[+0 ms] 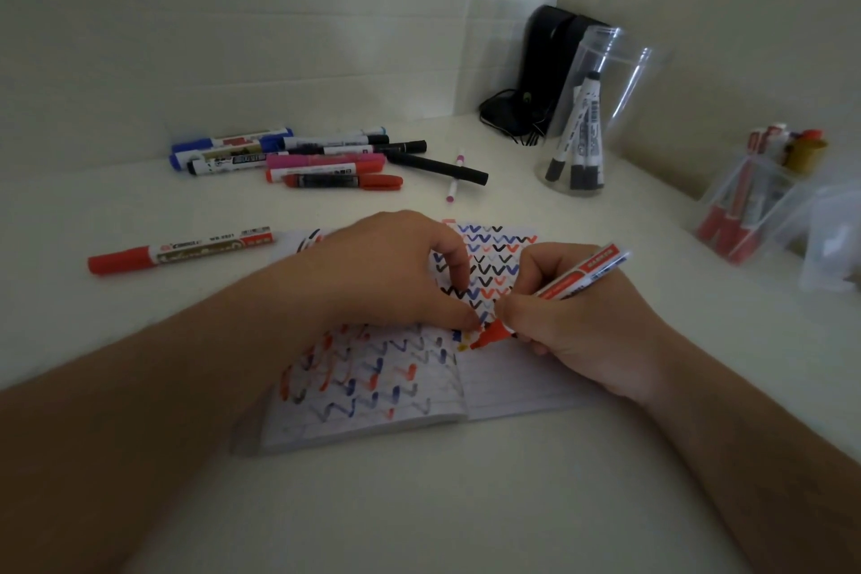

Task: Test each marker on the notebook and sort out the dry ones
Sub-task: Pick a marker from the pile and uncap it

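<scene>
Red marker at the page

Red marker (pixel 554 294) sits in the right hand (pixel 582 322), fingers curled tight round the barrel, tip on the open notebook (pixel 508 382) mid-desk (pixel 419 503). Left hand (pixel 391 270) presses the zigzag-covered page, its grip empty, fingers bent. Loose markers (pixel 298 158) lie behind; clear cup (pixel 587 117) holds black ones.

the scene is seen from a single wide-angle camera worn on the head, aimed forward and down. the notebook (pixel 372 368) is viewed from close above; beyond the notebook the bench (pixel 419 503) and corner walls are taken in.
</scene>
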